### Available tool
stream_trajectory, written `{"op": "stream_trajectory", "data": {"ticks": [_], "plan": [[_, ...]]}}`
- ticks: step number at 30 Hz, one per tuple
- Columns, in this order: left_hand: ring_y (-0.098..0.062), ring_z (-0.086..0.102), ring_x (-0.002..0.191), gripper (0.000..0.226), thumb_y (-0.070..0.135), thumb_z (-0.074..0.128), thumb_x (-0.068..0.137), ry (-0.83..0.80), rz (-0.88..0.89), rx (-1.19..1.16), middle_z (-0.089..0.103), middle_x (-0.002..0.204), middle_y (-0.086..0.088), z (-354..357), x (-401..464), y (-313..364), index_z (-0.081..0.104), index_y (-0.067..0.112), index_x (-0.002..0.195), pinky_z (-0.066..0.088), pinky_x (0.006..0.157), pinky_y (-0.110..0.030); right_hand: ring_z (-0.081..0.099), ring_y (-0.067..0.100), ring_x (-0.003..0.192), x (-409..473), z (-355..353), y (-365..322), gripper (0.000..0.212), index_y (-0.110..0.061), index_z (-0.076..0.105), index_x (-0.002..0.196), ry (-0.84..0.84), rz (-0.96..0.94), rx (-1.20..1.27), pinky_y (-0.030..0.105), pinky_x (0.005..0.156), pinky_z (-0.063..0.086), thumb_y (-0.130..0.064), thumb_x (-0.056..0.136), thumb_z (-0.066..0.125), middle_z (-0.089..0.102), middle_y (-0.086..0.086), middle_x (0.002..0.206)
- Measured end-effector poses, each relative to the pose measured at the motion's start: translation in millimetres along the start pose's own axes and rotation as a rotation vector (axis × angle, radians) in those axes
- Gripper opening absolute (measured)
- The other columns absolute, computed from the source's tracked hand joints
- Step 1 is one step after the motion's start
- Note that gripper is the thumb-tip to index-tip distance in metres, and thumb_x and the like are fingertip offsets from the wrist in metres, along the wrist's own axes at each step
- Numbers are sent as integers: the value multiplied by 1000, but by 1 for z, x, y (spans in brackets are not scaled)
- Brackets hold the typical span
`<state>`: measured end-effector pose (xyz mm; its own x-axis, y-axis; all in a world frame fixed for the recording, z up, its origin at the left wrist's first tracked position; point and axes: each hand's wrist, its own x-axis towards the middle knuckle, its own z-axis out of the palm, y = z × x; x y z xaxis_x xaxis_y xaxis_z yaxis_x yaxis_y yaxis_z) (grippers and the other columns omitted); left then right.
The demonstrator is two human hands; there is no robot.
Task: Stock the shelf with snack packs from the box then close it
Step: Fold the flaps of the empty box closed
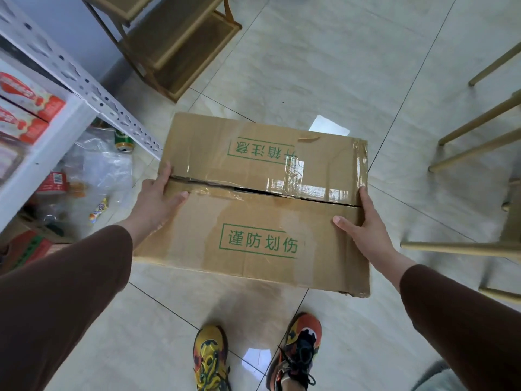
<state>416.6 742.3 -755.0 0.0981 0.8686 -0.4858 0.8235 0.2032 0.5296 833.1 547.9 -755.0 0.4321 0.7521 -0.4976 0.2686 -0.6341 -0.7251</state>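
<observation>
While both hands grip its ends, left hand [158,197] and right hand [363,230], the cardboard box [262,210] sits flaps-shut mid-floor, right of the shelf [70,114]; stocking looks finished.

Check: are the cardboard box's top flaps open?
No, both flaps of the cardboard box lie flat and meet at the centre seam, with the left hand and right hand gripping its ends.

Small shop storeroom: metal shelf [70,88] holding snack packs [26,108] (tiled floor).
</observation>
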Motion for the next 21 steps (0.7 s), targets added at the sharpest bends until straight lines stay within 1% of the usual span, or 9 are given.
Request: {"op": "stream_trajectory", "data": {"ticks": [3, 5, 8, 10, 12, 15, 18, 21], "plan": [[-34, 44, 127, 81, 44, 64, 94, 56, -29, -14, 36, 137, -16, -33, -31, 35, 12, 46, 157, 35, 108, -41, 35, 6, 142, -11, -34, -45, 96, -39, 13, 160, -32, -38, -28, 28, 112, 32, -38, 87, 76, 32, -17, 158], [-35, 44, 128, 81, 43, 64, 94, 86, -49, -17, 38, 138, -17, -61, -54, 65, 13, 43, 157, 34, 109, -40, 35, 2, 138, -21, -62, -83, 97, -37, 12, 160, -50, -57, -31, 28, 113, 31, -38, 87, 76, 31, -20, 157], [-36, 42, 134, 83, 47, 64, 93, 125, -34, -9, 39, 142, -17, -112, -90, 114, 12, 43, 158, 33, 114, -44, 36, -1, 127, -43, -110, -149, 97, -33, 13, 161, -55, -84, -45, 22, 105, 30, -34, 88, 77, 37, -20, 140], [-35, 36, 139, 82, 50, 62, 94, 162, -45, -10, 35, 149, -15, -146, -115, 148, 10, 45, 157, 30, 117, -47, 36, -2, 125, -57, -141, -192, 95, -31, 15, 161, -51, -104, -42, 20, 103, 28, -30, 89, 77, 36, -21, 136], [-35, 34, 140, 82, 49, 62, 94, 198, -38, -33, 33, 150, -16, -176, -137, 180, 9, 44, 157, 28, 118, -47, 35, -3, 125, -67, -168, -232, 94, -31, 17, 161, -58, -125, -28, 19, 103, 28, -27, 89, 77, 36, -22, 139], [-37, 38, 135, 83, 48, 64, 93, 268, -14, -22, 37, 143, -20, -217, -154, 220, 13, 40, 158, 32, 114, -44, 36, 0, 126, -72, -198, -285, 93, -34, 18, 160, -65, -151, -35, 23, 103, 31, -28, 88, 77, 38, -15, 151], [-39, 37, 137, 82, 48, 63, 93, 291, -21, -23, 34, 147, -23, -250, -154, 250, 14, 39, 159, 33, 114, -43, 40, 5, 130, -64, -221, -331, 93, -37, 19, 159, -82, -168, -40, 26, 106, 33, -30, 88, 78, 36, -12, 156], [-40, 36, 139, 83, 50, 61, 94, 296, -29, -36, 30, 150, -23, -270, -145, 276, 11, 39, 159, 32, 114, -43, 43, 13, 138, -43, -241, -370, 94, -43, 19, 157, -90, -165, -71, 33, 111, 35, -35, 86, 79, 37, -13, 157]]}}
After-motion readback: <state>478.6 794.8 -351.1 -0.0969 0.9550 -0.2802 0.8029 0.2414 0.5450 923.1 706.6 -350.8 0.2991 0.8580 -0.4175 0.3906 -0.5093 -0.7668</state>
